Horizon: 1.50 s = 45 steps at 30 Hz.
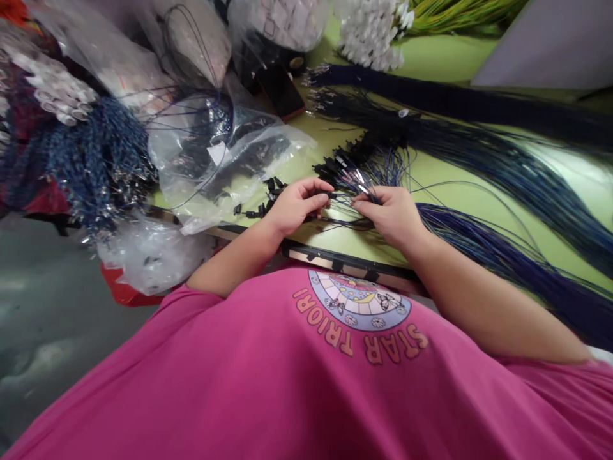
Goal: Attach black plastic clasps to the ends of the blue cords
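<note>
Both hands work close together near the table's front edge. My left hand (299,206) pinches a small black connector (328,195) between thumb and fingers. My right hand (390,212) is closed on thin dark wires (368,191), and some of their strands run across toward the left hand. Behind the hands lies a pile of black connectors (335,165) with blue wires (390,167) attached. Several loose black connectors (262,207) lie left of my left hand. A long bundle of dark blue wires (483,246) stretches to the right from beside my right hand.
A clear plastic bag (230,166) with dark parts lies to the left. Blue wires with white connectors (103,153) hang over the table's left edge. Farther back are a phone (280,91), long dark wire bundles (445,96), white connectors (371,35) and yellow-green wires (460,14).
</note>
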Motion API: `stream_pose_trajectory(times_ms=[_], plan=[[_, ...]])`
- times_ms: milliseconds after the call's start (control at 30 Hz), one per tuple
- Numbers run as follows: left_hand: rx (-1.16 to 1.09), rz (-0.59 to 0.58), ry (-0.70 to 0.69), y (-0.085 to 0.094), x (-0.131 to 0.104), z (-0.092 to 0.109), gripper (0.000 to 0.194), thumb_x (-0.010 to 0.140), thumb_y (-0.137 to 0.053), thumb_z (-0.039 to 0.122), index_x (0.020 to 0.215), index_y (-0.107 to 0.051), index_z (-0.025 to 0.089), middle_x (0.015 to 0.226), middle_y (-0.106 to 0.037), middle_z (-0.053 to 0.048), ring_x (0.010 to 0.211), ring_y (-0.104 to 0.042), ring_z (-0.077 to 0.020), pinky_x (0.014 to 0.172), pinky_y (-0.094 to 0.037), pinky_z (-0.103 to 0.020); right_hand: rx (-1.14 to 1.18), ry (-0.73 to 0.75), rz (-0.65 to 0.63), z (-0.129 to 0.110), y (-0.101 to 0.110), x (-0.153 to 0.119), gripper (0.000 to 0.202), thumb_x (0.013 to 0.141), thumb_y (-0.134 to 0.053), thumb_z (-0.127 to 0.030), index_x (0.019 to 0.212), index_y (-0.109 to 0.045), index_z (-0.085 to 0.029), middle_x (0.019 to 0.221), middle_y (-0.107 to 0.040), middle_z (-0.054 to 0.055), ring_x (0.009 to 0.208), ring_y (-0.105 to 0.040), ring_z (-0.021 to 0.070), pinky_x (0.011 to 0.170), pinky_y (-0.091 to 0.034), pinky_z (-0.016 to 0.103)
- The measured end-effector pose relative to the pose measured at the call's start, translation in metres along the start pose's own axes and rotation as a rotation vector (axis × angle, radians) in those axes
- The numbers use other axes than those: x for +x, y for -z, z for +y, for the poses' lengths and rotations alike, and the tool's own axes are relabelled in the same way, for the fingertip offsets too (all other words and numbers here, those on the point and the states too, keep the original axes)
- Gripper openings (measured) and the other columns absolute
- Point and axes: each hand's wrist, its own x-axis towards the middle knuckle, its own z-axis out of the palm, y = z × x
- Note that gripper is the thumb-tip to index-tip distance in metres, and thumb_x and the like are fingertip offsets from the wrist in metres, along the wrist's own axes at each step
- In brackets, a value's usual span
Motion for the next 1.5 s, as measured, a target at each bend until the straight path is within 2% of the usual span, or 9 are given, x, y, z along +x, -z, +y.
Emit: stream_pose_trajectory(times_ms=[367, 500, 667, 833, 1033, 1167, 1267, 1400, 1500], plan=[[0.189, 0.039, -0.003, 0.0, -0.003, 0.003, 0.022, 0.076, -0.067, 0.026, 0.096, -0.064, 0.018, 0.074, -0.063, 0.001, 0.053, -0.053, -0.0058, 0.053, -0.043, -0.021, -0.037, 0.009, -0.029, -0.001, -0.001, -0.001, 0.02, 0.073, -0.06, -0.031, 0.071, -0.07, -0.014, 0.064, -0.063, 0.0, 0.063, -0.052, 0.0135, 0.063, -0.039, 0.026], [0.268, 0.039, -0.02, -0.001, -0.004, 0.003, 0.022, 0.075, -0.067, 0.026, 0.094, -0.066, 0.017, 0.07, -0.062, 0.002, 0.054, -0.052, -0.0065, 0.054, -0.043, -0.022, -0.082, 0.037, -0.06, 0.001, -0.002, 0.0, 0.02, 0.074, -0.059, -0.031, 0.07, -0.068, -0.014, 0.062, -0.061, -0.001, 0.063, -0.052, 0.013, 0.063, -0.038, 0.026], [0.41, 0.013, -0.047, -0.005, -0.006, 0.005, 0.021, 0.074, -0.069, 0.027, 0.091, -0.068, 0.015, 0.07, -0.065, 0.001, 0.06, -0.055, -0.0088, 0.064, -0.047, -0.026, -0.144, 0.048, -0.106, 0.001, -0.002, 0.001, 0.022, 0.076, -0.057, -0.032, 0.068, -0.067, -0.014, 0.06, -0.06, -0.001, 0.061, -0.05, 0.0127, 0.061, -0.036, 0.025], [0.404, 0.002, -0.052, -0.007, -0.005, 0.004, 0.021, 0.076, -0.066, 0.025, 0.094, -0.068, 0.014, 0.077, -0.068, -0.001, 0.064, -0.057, -0.0094, 0.067, -0.048, -0.026, -0.172, 0.054, -0.134, -0.001, 0.0, 0.001, 0.023, 0.074, -0.055, -0.033, 0.066, -0.066, -0.015, 0.059, -0.059, 0.0, 0.06, -0.051, 0.0138, 0.06, -0.036, 0.026], [0.446, -0.076, -0.159, -0.005, 0.002, -0.004, 0.017, 0.076, -0.069, 0.025, 0.09, -0.07, 0.016, 0.092, -0.071, -0.006, 0.083, -0.063, -0.0143, 0.082, -0.049, -0.03, -0.194, 0.063, -0.193, -0.001, -0.001, 0.001, 0.028, 0.075, -0.053, -0.041, 0.063, -0.063, -0.017, 0.056, -0.056, 0.0, 0.057, -0.048, 0.015, 0.057, -0.035, 0.028], [0.442, -0.132, -0.166, -0.005, 0.004, -0.009, 0.018, 0.078, -0.066, 0.026, 0.093, -0.068, 0.016, 0.097, -0.071, -0.006, 0.087, -0.064, -0.0155, 0.084, -0.049, -0.03, -0.179, 0.054, -0.204, -0.002, -0.004, 0.0, 0.029, 0.075, -0.055, -0.043, 0.063, -0.063, -0.018, 0.057, -0.058, 0.001, 0.058, -0.05, 0.0163, 0.058, -0.037, 0.029], [0.534, -0.109, -0.176, -0.004, 0.003, -0.003, 0.02, 0.082, -0.063, 0.03, 0.098, -0.067, 0.018, 0.102, -0.071, -0.006, 0.092, -0.064, -0.0166, 0.088, -0.048, -0.031, -0.157, 0.039, -0.163, -0.002, -0.003, 0.001, 0.029, 0.076, -0.056, -0.045, 0.067, -0.066, -0.018, 0.063, -0.064, 0.003, 0.062, -0.055, 0.0192, 0.062, -0.04, 0.031], [0.781, -0.072, -0.189, 0.005, 0.003, 0.022, 0.021, 0.085, -0.057, 0.03, 0.1, -0.067, 0.019, 0.106, -0.07, -0.007, 0.098, -0.063, -0.0186, 0.093, -0.046, -0.033, -0.151, 0.042, -0.008, -0.001, 0.005, 0.003, 0.029, 0.077, -0.057, -0.045, 0.077, -0.07, -0.019, 0.076, -0.07, 0.006, 0.072, -0.06, 0.0227, 0.066, -0.042, 0.033], [0.985, -0.054, -0.224, 0.014, 0.012, 0.035, 0.022, 0.088, -0.052, 0.028, 0.102, -0.066, 0.018, 0.106, -0.069, -0.008, 0.098, -0.062, -0.0197, 0.093, -0.046, -0.034, -0.152, 0.027, 0.092, -0.004, 0.01, -0.001, 0.027, 0.078, -0.058, -0.043, 0.08, -0.071, -0.02, 0.068, -0.067, 0.004, 0.066, -0.058, 0.021, 0.061, -0.041, 0.032]])
